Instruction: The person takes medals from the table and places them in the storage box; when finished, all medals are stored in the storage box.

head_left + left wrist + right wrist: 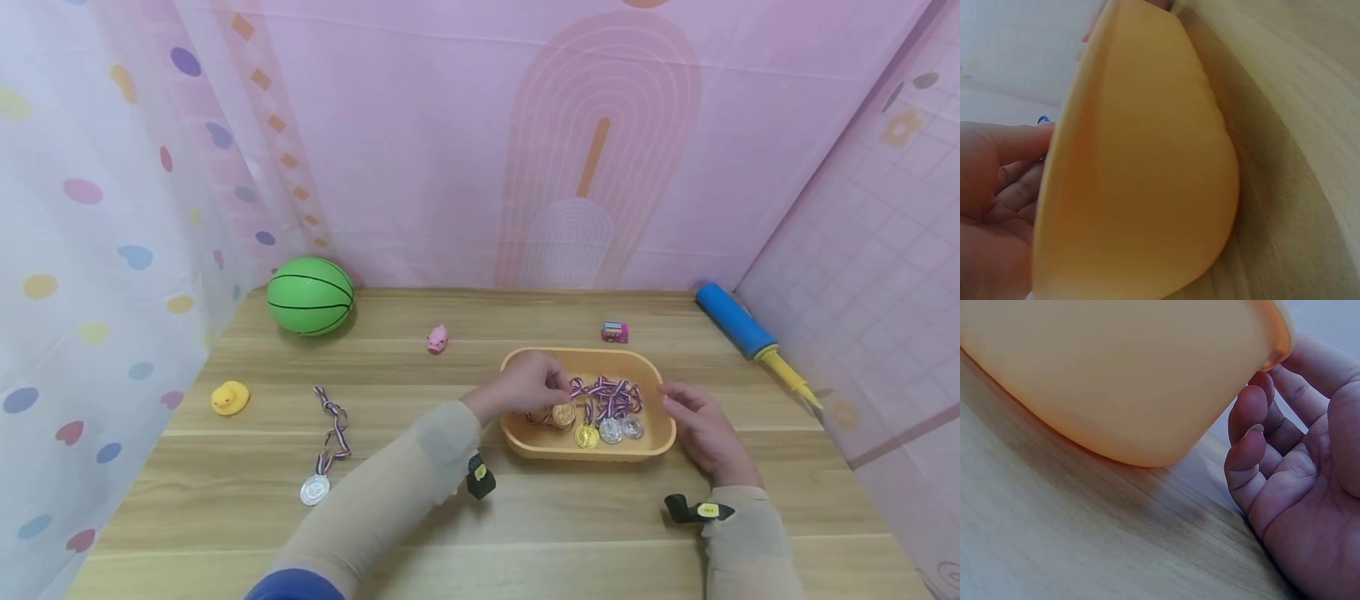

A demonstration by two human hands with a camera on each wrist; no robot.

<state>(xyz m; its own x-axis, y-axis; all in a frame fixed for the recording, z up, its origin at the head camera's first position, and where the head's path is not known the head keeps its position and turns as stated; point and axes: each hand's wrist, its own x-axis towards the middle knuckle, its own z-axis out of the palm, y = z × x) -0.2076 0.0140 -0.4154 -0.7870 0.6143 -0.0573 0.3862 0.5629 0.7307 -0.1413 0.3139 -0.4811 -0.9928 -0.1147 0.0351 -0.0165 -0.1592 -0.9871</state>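
Note:
An orange plastic basin [592,454] stands on the wooden table. Inside lie a gold medal [587,436], silver medals [611,430] and tangled striped ribbons [618,398]. My left hand [528,385] reaches over the basin's left side and pinches a bronze-coloured medal [564,414] near its ribbon; the exact grip is partly hidden. The left wrist view shows that hand's thumb [1022,142] and curled fingers behind the basin wall [1147,150]. At the right end, my right hand [701,425] holds the basin's rim, its fingers [1247,412] bent close to the outer wall.
A silver medal [315,489] with a knotted ribbon lies left on the table. Around stand a yellow duck [230,397], a green ball [311,296], a pink pig [437,339], a small toy bus [615,332] and a blue-and-yellow hand pump [738,321]. Curtains hang behind and at both sides.

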